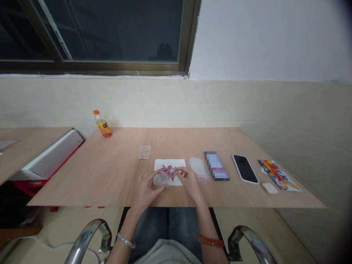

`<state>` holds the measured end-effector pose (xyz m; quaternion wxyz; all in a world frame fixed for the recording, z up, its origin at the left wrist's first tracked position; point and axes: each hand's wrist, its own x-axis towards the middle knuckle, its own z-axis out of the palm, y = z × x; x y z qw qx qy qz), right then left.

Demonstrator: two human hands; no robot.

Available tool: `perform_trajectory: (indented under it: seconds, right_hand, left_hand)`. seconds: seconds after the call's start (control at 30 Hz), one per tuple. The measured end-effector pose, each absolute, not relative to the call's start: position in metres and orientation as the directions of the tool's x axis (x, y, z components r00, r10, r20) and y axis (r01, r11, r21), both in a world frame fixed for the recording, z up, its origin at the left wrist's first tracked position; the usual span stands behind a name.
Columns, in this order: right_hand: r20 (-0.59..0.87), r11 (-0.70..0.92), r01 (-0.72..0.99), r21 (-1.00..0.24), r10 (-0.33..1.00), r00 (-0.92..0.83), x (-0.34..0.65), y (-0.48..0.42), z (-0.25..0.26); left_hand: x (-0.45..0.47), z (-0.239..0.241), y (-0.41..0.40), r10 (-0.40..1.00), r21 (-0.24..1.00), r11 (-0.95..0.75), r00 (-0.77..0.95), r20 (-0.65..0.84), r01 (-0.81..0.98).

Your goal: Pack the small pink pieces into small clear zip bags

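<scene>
My left hand (147, 187) is closed around a small translucent plastic cup (160, 179), tilted over a white sheet of paper (178, 163). On the paper lies a loose pile of small pink and dark pieces (169, 171), too small to name. At the pile's right edge my right hand (188, 178) has its thumb and fingertips pinched together. Whatever sits between those fingertips is too small to make out. A clear zip bag (144, 151) with tiny contents rests beyond my left hand, and a whitish plastic bag (198, 167) lies just right of the paper.
To the right are a phone with a blurred screen (216, 166), a white-framed phone (244, 168), a white case (269, 188) and a colourful packet (280, 176). An orange drink bottle (103, 124) stands at the back left. Chrome armrests (90, 234) flank me below the table edge.
</scene>
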<state>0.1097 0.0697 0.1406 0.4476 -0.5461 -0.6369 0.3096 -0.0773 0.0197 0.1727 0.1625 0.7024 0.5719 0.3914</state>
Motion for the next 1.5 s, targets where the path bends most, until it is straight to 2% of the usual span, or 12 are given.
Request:
perform_trajectory:
  seconds: [0.13, 0.27, 0.5, 0.7, 0.87, 1.0, 1.17, 1.33, 1.5]
  right_hand:
    - [0.193, 0.155, 0.566, -0.81, 0.981, 0.009, 0.117, 0.075, 0.112]
    - [0.154, 0.138, 0.657, -0.742, 0.987, -0.034, 0.115, 0.073, 0.111]
    - [0.095, 0.124, 0.72, -0.683, 0.992, -0.081, 0.106, 0.071, 0.125]
    - [0.12, 0.139, 0.73, -0.669, 0.99, -0.079, 0.107, 0.071, 0.116]
    - [0.194, 0.151, 0.658, -0.737, 0.981, -0.008, 0.11, 0.072, 0.107]
    - [0.264, 0.196, 0.469, -0.861, 0.961, 0.084, 0.108, 0.071, 0.119]
    - [0.345, 0.329, 0.301, -0.895, 0.939, -0.002, 0.097, 0.058, 0.162]
    - [0.349, 0.389, 0.298, -0.872, 0.92, -0.181, 0.084, 0.048, 0.185]
    - [0.344, 0.361, 0.334, -0.871, 0.932, -0.111, 0.088, 0.056, 0.175]
  left_hand:
    - [-0.077, 0.171, 0.019, 0.929, 0.677, -0.287, 0.025, 0.37, 0.678]
    - [-0.078, 0.171, 0.02, 0.932, 0.682, -0.294, 0.041, 0.361, 0.67]
    - [-0.076, 0.176, 0.018, 0.945, 0.713, -0.27, 0.037, 0.324, 0.648]
    - [-0.075, 0.175, 0.017, 0.944, 0.711, -0.278, 0.048, 0.325, 0.646]
    - [-0.076, 0.171, 0.017, 0.94, 0.693, -0.288, 0.056, 0.337, 0.661]
    - [-0.078, 0.169, 0.018, 0.941, 0.668, -0.286, 0.071, 0.33, 0.687]
    - [-0.077, 0.171, 0.019, 0.945, 0.661, -0.276, 0.073, 0.317, 0.698]
    - [-0.077, 0.172, 0.02, 0.94, 0.676, -0.296, 0.078, 0.333, 0.675]
    - [-0.079, 0.175, 0.02, 0.944, 0.698, -0.254, 0.016, 0.329, 0.67]
